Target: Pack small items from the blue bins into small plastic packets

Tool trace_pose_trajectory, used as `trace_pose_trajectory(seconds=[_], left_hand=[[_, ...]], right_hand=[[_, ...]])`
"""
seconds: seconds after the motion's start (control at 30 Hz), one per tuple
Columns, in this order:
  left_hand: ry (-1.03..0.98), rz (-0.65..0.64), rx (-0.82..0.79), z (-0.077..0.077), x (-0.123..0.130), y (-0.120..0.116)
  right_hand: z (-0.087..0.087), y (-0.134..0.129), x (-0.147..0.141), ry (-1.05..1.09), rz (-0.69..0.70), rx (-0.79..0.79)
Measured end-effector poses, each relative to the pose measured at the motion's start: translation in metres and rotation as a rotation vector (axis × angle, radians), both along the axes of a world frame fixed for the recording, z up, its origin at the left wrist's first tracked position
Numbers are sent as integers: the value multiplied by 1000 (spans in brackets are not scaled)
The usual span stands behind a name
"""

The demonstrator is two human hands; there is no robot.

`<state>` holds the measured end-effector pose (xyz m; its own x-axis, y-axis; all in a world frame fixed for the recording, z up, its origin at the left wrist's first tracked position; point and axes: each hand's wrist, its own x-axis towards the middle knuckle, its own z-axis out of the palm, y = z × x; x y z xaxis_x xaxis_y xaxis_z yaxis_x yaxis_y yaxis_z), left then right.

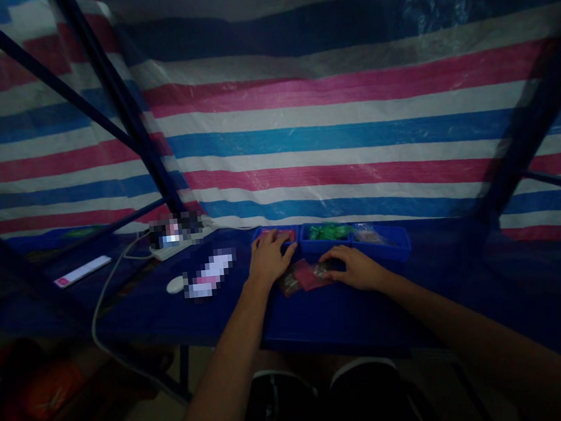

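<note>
My left hand (268, 258) reaches forward, fingers spread, over the leftmost section of a row of blue trays (392, 246), its fingertips among the red packets (287, 235) there. My right hand (356, 267) is half curled, thumb and forefinger apart at the right end of a pink-and-clear packet (310, 275). The light is low and the fingertips are small to me, so I cannot tell whether either hand is actually gripping anything. The pink-and-clear packet lies flat on the blue counter (315, 319), between my two hands and just in front of the trays, overlapping a brownish clear packet (290, 283) on its left.

Along the row, I have green packets (329, 231) in the middle section and clear packets (366, 235) in the left part of the right one.

Farther left on the counter I see a pixelated bright rectangle (212, 274), with a white round object (175, 285) just beside it, and behind them a white power strip (165, 252). A pale cable (95, 314) hangs over the counter's edge. Beyond, a white slab (82, 271) lies on a neighbouring surface, and a striped sheet (343, 138) hangs behind everything.
</note>
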<state>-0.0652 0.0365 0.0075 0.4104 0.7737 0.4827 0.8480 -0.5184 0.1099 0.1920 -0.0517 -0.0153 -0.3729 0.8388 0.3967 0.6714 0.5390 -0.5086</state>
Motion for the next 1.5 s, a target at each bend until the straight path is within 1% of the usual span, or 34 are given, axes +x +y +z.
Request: trace_pose_trajectory(seconds=[0.13, 0.33, 0.53, 0.67, 0.73, 0.8, 0.9, 1.0, 1.07, 1.13, 1.2, 1.27, 1.37, 1.5], left_hand=[[32, 35, -11, -1, 0, 3], [90, -23, -45, 4, -5, 5], [96, -32, -43, 4, -7, 8], [48, 5, -27, -1, -2, 7], [-7, 19, 13, -3, 2, 3], [-76, 12, 84, -1, 6, -3], [-166, -59, 190, 7, 11, -14], [-214, -200, 226, 17, 14, -22], [-219, -297, 223, 21, 16, -25], [-220, -359, 221, 21, 17, -25], [-225, -384, 222, 20, 17, -24], [-227, -389, 218, 19, 17, -23], [-219, -384, 192, 19, 16, -23], [-220, -365, 139, 22, 16, -26]], right_hand=[[3, -2, 0, 4, -11, -4], [4, -3, -1, -16, -10, 5], [0, -1, 2, -36, -48, 24], [2, -2, 1, -18, -79, -1], [2, -1, 0, 2, -66, -3], [1, 0, -1, 27, -43, -13], [-1, 3, 0, 67, -37, -52], [0, 2, 0, 89, -63, -84], [3, -1, 0, 74, -48, -48], [5, -6, 0, 41, 9, 30], [5, -9, -1, 1, 85, 83], [4, -11, -2, -39, 143, 79], [3, -11, -4, -68, 188, 55], [10, -15, -6, -63, 229, 116]])
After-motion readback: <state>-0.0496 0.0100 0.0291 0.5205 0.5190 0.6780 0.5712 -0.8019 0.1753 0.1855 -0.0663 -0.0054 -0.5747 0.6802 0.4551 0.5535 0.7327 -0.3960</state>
